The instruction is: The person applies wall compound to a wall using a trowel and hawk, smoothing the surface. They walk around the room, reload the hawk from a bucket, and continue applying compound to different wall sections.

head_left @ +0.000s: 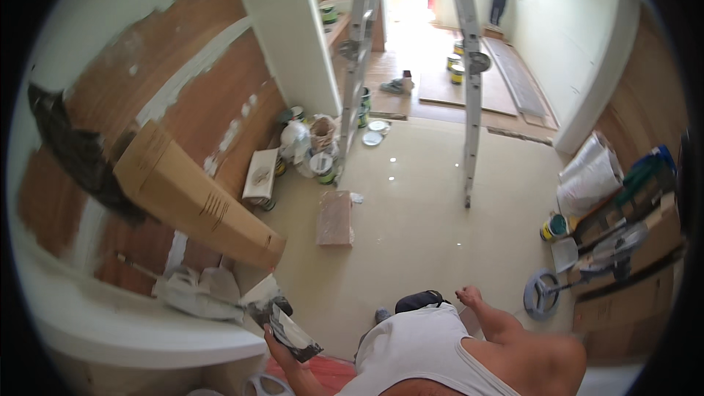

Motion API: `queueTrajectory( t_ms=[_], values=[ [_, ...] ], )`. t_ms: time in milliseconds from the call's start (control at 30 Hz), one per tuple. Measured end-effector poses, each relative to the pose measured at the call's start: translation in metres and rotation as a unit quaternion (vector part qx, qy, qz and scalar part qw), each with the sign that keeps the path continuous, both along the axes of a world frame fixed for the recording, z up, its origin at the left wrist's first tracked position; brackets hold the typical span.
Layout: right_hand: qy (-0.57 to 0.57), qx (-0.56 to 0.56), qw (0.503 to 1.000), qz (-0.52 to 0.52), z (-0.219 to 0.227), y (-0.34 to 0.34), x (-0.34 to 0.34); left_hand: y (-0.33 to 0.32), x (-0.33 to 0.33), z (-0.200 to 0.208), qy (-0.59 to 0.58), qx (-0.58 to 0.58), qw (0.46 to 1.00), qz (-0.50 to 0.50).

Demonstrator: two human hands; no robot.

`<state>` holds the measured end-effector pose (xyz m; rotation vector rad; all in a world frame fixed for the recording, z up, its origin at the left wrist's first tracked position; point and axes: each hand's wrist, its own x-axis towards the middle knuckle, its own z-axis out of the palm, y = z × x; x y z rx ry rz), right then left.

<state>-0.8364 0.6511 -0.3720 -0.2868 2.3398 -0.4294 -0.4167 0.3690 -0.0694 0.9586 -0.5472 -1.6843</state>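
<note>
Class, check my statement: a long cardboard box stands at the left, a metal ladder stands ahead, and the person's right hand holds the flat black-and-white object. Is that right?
Not quite: the left hand, not the right hand, holds the flat black-and-white object, as the head view shows. The long cardboard box at the left and the metal ladder ahead are right.

Tool (293, 330) blk & wht. Top (425, 348) wht. Long box (187, 194) lt brn w/ dk print (213, 207). Ladder (472, 103) silver-gry. Floor (418, 242) cream. Wall (224, 81) reddish-brn w/ wht patches (192, 70).
</note>
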Motion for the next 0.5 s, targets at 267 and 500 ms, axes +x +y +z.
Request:
queueTrajectory(
  t_ms=[267,500],
  values=[
    [-0.011,-0.215,0.973,-0.080,0.025,-0.099,-0.003,-0.075,-0.062,-0.007,-0.013,0.002,0.996,-0.085],
    [0.064,-0.179,0.970,-0.154,0.031,-0.089,-0.046,-0.136,-0.185,-0.002,-0.030,-0.022,0.971,-0.236]
  ],
)
